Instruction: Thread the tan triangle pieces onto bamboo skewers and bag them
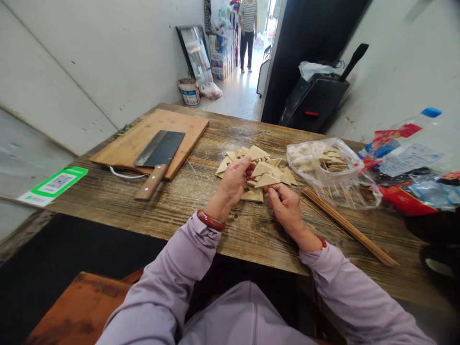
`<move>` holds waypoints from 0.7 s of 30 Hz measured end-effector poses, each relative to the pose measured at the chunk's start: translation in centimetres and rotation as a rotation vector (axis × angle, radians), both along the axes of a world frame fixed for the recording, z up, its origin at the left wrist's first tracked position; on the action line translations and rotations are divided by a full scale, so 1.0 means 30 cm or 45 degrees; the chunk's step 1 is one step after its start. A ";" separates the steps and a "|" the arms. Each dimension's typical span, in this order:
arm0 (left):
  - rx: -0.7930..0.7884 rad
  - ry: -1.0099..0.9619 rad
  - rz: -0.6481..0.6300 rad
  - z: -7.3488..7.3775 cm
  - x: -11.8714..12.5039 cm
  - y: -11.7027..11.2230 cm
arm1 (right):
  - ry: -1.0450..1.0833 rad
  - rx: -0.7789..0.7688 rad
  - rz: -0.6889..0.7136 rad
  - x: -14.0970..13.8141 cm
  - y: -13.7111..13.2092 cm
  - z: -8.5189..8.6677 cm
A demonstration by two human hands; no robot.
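Observation:
A heap of tan triangular tofu pieces lies in the middle of the wooden table. My left hand pinches a triangle at the heap's near side. My right hand holds another triangle by its near edge, right next to the left hand. Both wrists wear red bracelets. A bundle of bamboo skewers lies just right of my right hand.
A cleaver rests on a cutting board at the left. A clear bag of skewered pieces and packets with a bottle crowd the right. A person stands in the far doorway. A wooden stool sits below.

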State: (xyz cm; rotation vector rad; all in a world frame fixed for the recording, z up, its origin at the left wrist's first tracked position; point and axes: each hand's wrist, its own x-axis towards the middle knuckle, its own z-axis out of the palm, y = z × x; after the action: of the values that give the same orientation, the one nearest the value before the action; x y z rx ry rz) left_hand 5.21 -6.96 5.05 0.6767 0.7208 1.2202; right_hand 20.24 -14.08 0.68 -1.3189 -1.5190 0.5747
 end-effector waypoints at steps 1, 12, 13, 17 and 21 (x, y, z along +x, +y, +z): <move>-0.001 -0.004 0.040 0.003 -0.006 0.006 | -0.015 0.009 0.006 0.000 -0.001 0.001; 0.058 0.110 0.157 0.002 -0.037 0.031 | -0.114 0.083 0.074 -0.010 -0.014 0.007; 0.064 0.115 0.161 0.000 -0.038 0.032 | -0.110 0.082 0.079 -0.010 -0.014 0.006; 0.102 0.119 0.182 -0.005 -0.042 0.037 | -0.080 0.087 0.095 -0.012 -0.016 0.003; 0.153 0.127 0.174 -0.008 -0.046 0.038 | -0.096 0.064 0.083 -0.012 -0.016 -0.001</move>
State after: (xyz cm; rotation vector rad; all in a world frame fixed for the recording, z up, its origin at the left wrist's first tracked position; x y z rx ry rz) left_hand 3.82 -5.81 4.82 0.8024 0.7913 1.3705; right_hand 19.88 -14.57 0.66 -1.2693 -1.6329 0.5297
